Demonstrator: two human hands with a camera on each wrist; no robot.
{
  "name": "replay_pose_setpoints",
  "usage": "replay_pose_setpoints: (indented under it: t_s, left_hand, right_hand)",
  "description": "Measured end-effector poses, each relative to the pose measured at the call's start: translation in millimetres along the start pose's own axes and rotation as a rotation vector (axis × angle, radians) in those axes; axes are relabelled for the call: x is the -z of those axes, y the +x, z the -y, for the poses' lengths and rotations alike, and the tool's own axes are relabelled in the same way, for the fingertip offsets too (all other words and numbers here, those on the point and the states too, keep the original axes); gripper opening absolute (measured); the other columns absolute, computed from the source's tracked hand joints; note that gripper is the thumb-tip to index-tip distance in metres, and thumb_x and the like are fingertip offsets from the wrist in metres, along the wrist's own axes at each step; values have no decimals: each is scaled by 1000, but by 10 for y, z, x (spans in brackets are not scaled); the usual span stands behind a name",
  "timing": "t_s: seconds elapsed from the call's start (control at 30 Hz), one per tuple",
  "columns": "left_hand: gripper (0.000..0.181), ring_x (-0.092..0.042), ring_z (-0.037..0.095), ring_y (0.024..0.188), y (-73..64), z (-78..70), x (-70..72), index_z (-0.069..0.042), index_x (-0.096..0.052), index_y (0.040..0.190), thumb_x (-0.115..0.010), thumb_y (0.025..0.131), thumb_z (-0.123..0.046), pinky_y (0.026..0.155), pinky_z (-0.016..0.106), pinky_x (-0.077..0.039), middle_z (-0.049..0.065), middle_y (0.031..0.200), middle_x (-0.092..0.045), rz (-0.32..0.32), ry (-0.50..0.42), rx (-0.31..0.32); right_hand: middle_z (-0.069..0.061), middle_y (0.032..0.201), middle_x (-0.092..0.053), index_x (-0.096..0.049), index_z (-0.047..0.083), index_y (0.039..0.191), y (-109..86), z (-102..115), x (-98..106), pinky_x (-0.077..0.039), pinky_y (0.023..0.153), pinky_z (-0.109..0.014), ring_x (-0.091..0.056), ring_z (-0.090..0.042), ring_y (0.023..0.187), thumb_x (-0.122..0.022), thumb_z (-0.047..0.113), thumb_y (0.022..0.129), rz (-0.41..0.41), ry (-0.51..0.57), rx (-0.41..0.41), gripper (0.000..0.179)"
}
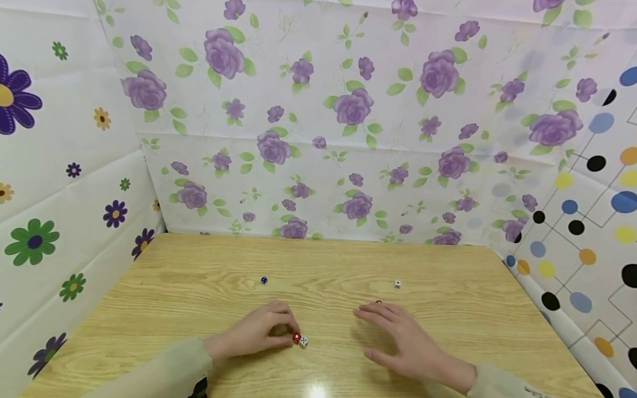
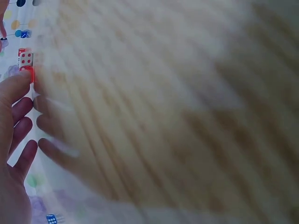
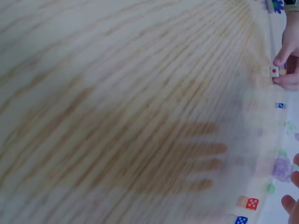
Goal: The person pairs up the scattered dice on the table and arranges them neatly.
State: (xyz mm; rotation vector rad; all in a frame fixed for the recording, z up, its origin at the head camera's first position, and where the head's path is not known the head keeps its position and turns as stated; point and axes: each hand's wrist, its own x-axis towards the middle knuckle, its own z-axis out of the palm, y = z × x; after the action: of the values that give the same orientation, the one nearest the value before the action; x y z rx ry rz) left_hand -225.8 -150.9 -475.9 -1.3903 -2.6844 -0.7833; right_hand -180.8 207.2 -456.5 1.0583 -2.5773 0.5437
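In the head view my left hand [image 1: 264, 331] is low over the table, left of centre. Its thumb and index fingertip pinch a small red die [image 1: 296, 338]. A white die with dark pips [image 1: 303, 342] touches the red die on its right. The left wrist view shows a fingertip against the red die [image 2: 28, 73], with the white die [image 2: 26, 59] beside it. My right hand [image 1: 405, 342] hovers to the right, fingers spread and holding nothing. A small dark-edged item [image 1: 379, 302] is mostly hidden behind its fingers.
A blue die [image 1: 264, 280] lies beyond the left hand. Farther right is another white die [image 1: 397, 284]. Flower-printed cloth [image 1: 348, 182] stands along the table's [image 1: 209, 265] far edge, with patterned cloths at both sides. A red die [image 3: 252, 204] shows in the right wrist view.
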Motion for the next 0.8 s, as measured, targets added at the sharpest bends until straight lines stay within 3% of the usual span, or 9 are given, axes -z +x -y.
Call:
replay_pose_setpoints:
  t_s: [0.23,0.53,0.8]
  left_hand:
    - [9,-55,2,95,-34,-12,-37,-28,-70,98,-72,90,-29,86,23,-50,-16,99,-63,-78,28,-1]
    - [6,-53,2,94,-108,-140,-80,-32,-70,97,-71,91,-32,82,23,-49,-18,96,-60,-79,-104,202]
    - [7,-51,0,85,-139,-302,-102,-23,-72,92,-76,86,-22,73,18,-47,-13,88,-60,-108,-166,335]
  right_hand:
    - [6,145,-55,-46,32,146,1,42,-28,-46,101,-54,-54,-21,130,-74,40,85,-4,-22,19,68]
    - [7,145,-55,-47,31,146,-6,82,-83,-47,100,-56,-54,-23,131,-72,41,86,17,-10,32,66]
    - [6,144,-56,-41,38,148,-9,125,-102,-46,101,-56,-52,-21,133,-71,41,89,27,30,-7,66]
